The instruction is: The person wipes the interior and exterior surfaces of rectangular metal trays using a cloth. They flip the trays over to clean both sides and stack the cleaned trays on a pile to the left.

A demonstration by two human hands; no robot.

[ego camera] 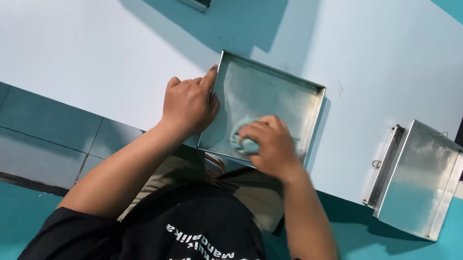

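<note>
One square metal tray, shiny, shallow-rimmed.

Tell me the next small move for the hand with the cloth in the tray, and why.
Probably sweep the cloth toward the far side of the square metal tray. The right hand presses it at the near edge, the rest of the floor lies beyond, and the left hand steadies the tray's left rim.

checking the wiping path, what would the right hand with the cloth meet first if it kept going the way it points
The right hand, pressing a small pale blue-green cloth into the square shiny metal tray, points toward the left hand, which grips the tray's left rim. It would likely meet that first.
</note>
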